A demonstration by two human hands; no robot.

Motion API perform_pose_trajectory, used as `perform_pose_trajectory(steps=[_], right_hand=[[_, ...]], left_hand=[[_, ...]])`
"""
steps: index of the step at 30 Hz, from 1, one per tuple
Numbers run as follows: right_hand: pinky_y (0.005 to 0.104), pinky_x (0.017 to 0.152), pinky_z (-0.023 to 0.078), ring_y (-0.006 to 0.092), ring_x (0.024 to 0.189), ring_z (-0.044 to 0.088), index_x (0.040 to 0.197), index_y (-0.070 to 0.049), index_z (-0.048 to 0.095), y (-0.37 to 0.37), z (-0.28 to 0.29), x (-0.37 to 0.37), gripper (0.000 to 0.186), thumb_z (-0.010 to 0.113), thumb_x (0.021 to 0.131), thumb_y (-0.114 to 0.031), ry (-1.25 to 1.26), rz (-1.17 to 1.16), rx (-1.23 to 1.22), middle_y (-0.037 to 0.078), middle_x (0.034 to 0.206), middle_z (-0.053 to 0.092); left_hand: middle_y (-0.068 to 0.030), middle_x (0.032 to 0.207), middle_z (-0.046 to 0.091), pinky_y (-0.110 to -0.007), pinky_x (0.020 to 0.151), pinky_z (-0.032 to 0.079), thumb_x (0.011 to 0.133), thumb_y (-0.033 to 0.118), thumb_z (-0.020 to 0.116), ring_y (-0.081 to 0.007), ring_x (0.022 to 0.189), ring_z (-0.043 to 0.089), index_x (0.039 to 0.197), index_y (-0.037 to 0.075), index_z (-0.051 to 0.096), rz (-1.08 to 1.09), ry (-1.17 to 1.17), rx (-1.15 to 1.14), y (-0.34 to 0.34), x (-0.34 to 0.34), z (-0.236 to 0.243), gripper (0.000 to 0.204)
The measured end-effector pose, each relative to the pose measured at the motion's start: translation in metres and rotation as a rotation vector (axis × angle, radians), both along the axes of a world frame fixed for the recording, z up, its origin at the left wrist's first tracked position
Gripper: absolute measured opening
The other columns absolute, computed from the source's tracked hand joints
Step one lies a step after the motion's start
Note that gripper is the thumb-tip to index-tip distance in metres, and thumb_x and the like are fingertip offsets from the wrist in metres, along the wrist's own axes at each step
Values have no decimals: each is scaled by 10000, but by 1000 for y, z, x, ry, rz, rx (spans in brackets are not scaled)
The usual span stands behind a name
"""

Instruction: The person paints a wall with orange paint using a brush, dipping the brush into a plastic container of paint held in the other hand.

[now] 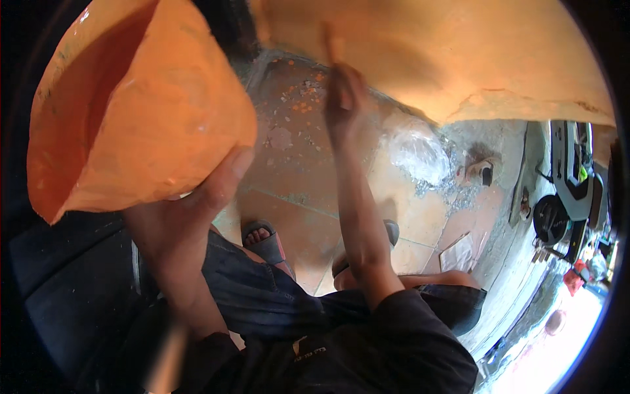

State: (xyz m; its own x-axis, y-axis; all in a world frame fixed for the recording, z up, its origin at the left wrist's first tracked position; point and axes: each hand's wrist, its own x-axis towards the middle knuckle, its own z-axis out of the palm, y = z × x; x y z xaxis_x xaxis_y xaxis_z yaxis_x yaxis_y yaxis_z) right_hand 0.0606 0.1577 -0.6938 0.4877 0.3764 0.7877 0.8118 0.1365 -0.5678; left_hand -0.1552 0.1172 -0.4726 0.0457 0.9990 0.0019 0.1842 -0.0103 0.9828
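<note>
Orange wall (407, 46) across top & upper R, w/ ragged line nr its lower edge. Below it, tiled floor (308, 190), brownish orange, dusty in places. Person seen fr. above: dark shirt (367, 354) at bottom ctr, dark shorts (249, 276) over bent legs. Orange tub (177, 111) fills upper L, held up above floor, mouth tipped to L, inside deeper orange. Dark machine (571, 190) w/ round black part at far R. Clear plastic bag (420, 154), crumpled, on floor R of ctr, nr wall. Grey sandals (266, 246) on feet, L one showing toes. Pale sheet (457, 254) on floor, below bag & to its R. L grip (190, 203) clasps tub fr. below, thumb pressed on its R side, fingers mostly hidden. R grip (344, 98), upper ctr, blurred, is curled round slim tool (331, 46), orange, pointing up; can't tell its kind or if it touches wall. Smallest: orange & pale chips (302, 102), scattered on floor just L of R grip.
</note>
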Motion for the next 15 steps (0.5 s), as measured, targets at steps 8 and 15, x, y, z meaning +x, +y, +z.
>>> perform_pose_trajectory(steps=[8, 15], right_hand=[[324, 734, 512, 253, 861, 632, 986, -16, 657, -33, 10, 62, 183, 631, 809, 21, -6, -20, -65, 139, 978, 645], [299, 733, 506, 204, 836, 633, 1007, -3, 654, -19, 46, 9, 310, 631, 728, 131, 67, 81, 90, 110, 979, 627]], left_hand=[[-114, 1241, 487, -377, 999, 388, 671, 62, 787, -229, 1150, 481, 1304, 13, 402, -12, 11, -5, -6, -1, 0, 743], [-127, 1258, 471, -384, 1010, 375, 691, 87, 786, -241, 1160, 472, 1324, 10, 376, -61, 55, 27, -7, 6, 4, 758]])
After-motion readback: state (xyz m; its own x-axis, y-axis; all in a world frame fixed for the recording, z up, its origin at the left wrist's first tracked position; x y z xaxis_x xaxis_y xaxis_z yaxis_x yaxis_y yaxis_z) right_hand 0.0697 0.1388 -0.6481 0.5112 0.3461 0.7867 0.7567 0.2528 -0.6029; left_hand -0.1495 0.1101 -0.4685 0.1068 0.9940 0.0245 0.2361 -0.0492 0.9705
